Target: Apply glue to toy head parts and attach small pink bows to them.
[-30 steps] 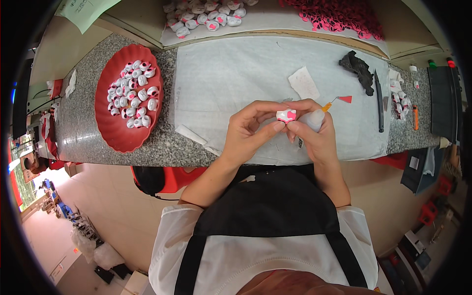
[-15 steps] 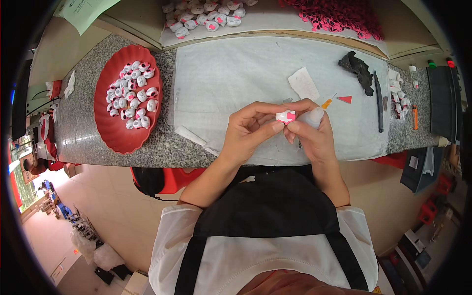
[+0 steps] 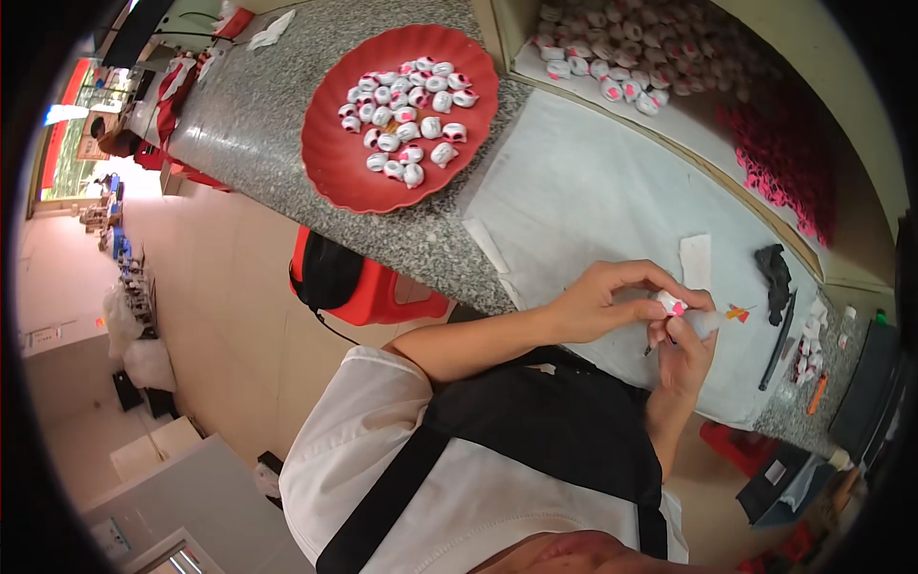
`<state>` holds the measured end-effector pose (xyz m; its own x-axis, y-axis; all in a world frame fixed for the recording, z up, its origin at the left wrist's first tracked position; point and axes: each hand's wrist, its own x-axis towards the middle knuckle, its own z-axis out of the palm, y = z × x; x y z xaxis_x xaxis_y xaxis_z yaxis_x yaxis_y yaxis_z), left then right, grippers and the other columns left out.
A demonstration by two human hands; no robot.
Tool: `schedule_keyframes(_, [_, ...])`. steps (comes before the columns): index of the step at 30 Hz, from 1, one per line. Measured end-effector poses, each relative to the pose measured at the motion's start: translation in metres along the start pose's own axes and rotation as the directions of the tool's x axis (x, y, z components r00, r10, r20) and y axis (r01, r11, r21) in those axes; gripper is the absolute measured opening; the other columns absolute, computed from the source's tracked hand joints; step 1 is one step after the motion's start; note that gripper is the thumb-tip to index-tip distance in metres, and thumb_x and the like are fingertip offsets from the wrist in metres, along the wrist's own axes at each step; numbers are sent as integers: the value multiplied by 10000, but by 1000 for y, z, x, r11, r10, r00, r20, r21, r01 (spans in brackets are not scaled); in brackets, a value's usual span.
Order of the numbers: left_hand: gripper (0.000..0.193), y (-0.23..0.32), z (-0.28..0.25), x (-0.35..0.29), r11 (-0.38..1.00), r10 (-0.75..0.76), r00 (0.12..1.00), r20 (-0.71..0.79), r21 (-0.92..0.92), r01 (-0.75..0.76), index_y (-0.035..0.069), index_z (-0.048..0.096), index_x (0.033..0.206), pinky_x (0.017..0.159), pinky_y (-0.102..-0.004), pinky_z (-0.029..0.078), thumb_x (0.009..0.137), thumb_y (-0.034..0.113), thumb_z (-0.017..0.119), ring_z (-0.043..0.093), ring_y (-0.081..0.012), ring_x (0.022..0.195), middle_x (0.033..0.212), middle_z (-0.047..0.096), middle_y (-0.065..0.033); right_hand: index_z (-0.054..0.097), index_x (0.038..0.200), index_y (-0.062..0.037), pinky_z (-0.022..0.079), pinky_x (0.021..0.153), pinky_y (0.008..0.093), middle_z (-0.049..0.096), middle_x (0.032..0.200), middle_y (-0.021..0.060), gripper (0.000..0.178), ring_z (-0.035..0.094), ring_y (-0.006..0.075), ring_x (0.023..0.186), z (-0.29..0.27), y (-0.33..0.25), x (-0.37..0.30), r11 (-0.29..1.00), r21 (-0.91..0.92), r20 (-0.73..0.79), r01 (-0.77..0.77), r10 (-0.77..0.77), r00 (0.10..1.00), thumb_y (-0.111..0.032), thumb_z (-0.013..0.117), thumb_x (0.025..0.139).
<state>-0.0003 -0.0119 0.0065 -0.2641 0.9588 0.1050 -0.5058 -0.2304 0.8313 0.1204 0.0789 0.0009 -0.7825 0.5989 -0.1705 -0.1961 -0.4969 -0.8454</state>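
Observation:
My left hand (image 3: 604,302) pinches a small white-and-pink figure piece (image 3: 672,304) between thumb and fingertips. My right hand (image 3: 685,362) meets it from the other side, its thumb and fingertips close against the piece. In that same right hand lies a translucent squeeze bottle (image 3: 706,324), held between fingers and palm. The bottle's orange needle nozzle (image 3: 733,313) points right, away from the piece. A thin dark tip (image 3: 649,350) shows under the right hand; what it belongs to is hidden.
A red scalloped plate (image 3: 335,177) holds many similar pieces. Shelves beyond carry white pieces (image 3: 612,84) and a pink heap (image 3: 779,177). On the white sheet lie a paper slip (image 3: 695,260), a crumpled black cloth (image 3: 773,279) and a dark pen-like tool (image 3: 778,342). A red stool (image 3: 368,287) stands below.
The whole view has turned and shifted toward the left, so the plate appears nearer the middle and my hands farther right. Both hands keep their hold on the piece and bottle.

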Motion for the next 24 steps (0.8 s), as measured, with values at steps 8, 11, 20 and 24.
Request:
schedule_keyframes(8, [221,16,-2,-3,983,83,996,-15,168,-80,6,484,963,757,-272,396,751,50,528,523,-153,820,943,531,-88,470,972,8,385,435,216,532,727,103,313,463,118,501,15,-8,-2,999,-32,-70,6,-8,998,-28,552,672])
schedule_keyframes(11, [226,55,-29,-21,614,416,899,-136,771,-168,16,486,956,773,-271,381,733,21,529,507,-173,863,921,532,-85,469,987,15,366,442,204,536,716,90,316,443,99,484,12,-14,3,990,-134,-66,49,-58,996,-39,544,685])
schedule_keyframes(20, [384,143,-128,-91,-260,676,698,-234,812,523,49,458,1057,800,-323,339,697,93,585,458,-236,928,950,525,-94,475,940,14,337,465,191,519,691,69,242,422,82,501,-20,-9,-2,976,-210,-170,58,-95,981,-34,527,708])
schedule_keyframes(24, [260,131,-99,-31,-184,628,778,-14,969,166,37,528,944,726,-305,377,688,45,574,511,-215,829,861,559,-69,484,931,16,341,481,185,520,685,69,226,419,76,505,-16,-3,-7,959,-272,-159,85,-132,978,-11,505,707])
